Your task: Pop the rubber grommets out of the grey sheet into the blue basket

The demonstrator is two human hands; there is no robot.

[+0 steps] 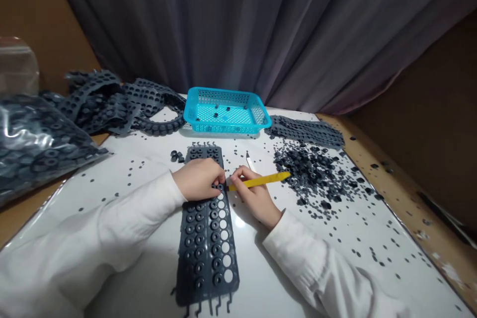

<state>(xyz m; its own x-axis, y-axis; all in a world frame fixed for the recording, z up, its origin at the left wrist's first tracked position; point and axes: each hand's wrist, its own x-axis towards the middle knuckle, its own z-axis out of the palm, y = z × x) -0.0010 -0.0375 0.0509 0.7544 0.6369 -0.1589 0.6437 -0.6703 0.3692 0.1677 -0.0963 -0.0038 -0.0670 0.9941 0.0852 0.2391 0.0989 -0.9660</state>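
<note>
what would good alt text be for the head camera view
A person's left hand rests on a dark sheet of ring-shaped parts while the right hand holds a yellow tool at the sheet's right edge. Beyond is a blue basket; small dark pieces lie heaped on the white surface at right, a filled clear bag at left.

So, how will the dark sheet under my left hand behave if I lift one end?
The dark sheet probably flexes and sags, since similar sheets at the back left lie bent and curled. It may give most along its right edge, where a column of round holes leaves less material. It looks thin, so it's likely light.
</note>
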